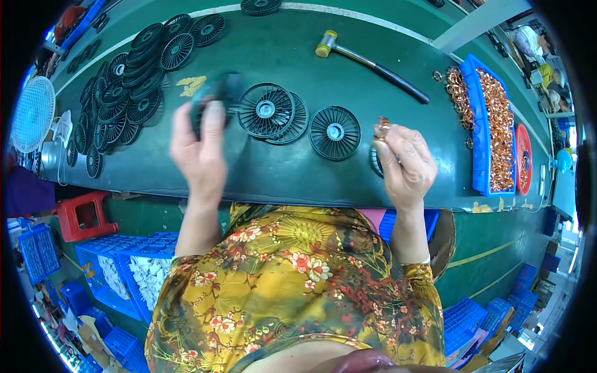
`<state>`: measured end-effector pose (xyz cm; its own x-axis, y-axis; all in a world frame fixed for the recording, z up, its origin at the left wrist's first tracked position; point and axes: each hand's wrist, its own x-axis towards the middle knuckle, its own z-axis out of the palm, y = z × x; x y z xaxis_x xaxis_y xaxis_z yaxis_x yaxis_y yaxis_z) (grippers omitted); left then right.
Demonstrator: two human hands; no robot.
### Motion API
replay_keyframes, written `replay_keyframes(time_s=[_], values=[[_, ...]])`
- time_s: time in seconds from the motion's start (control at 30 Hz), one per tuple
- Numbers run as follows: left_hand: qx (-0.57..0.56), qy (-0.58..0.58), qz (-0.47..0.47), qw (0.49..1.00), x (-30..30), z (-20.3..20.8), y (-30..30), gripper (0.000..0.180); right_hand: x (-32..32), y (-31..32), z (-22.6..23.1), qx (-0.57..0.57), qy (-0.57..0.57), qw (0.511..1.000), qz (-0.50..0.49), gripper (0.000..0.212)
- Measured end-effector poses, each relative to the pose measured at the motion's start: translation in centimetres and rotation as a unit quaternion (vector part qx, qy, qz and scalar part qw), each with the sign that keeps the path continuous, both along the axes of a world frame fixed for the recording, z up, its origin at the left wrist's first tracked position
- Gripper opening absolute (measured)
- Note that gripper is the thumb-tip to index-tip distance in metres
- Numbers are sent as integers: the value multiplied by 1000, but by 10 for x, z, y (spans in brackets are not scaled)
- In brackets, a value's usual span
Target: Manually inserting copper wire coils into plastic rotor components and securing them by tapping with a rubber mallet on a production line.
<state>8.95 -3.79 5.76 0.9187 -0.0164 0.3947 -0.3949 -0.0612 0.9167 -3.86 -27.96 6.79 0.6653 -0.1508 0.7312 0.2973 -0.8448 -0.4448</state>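
My left hand [200,149] is raised over the table, smeared by motion. Its thumb and fingers are around a dark round part [230,92], too blurred to make out clearly. Just right of it, two black spoked discs [265,109] with pale metal hubs overlap. Another spoked disc [334,132] lies flat between my hands. My right hand [407,165] is closed, its thumb and fingertips pinching several small copper rings [382,127]. Beneath that hand a further black disc [375,160] is mostly hidden.
Many black discs [115,93] are heaped at the left. A hammer [373,65] with yellow faces lies at the back. A blue tray [477,130] of copper rings stands right, with loose rings [460,99] alongside and a red bowl [524,133] beyond. A red stool [84,216] stands below left.
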Motion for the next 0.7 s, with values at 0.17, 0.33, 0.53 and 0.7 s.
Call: replay_keyframes(time_s=[0.17,0.33,0.53,0.7], values=[[-71,193,-226,952,-25,-6,-43,33,8,26,9,-31,-40,998,44,23],[-57,192,-280,939,-36,3,-55,32,15,37,7,-34,-54,996,59,24],[27,75,-254,964,-36,-4,-59,30,25,49,-4,-59,48,997,20,15],[80,58,-223,970,-41,-9,-57,31,27,51,-9,-65,113,991,28,15]])
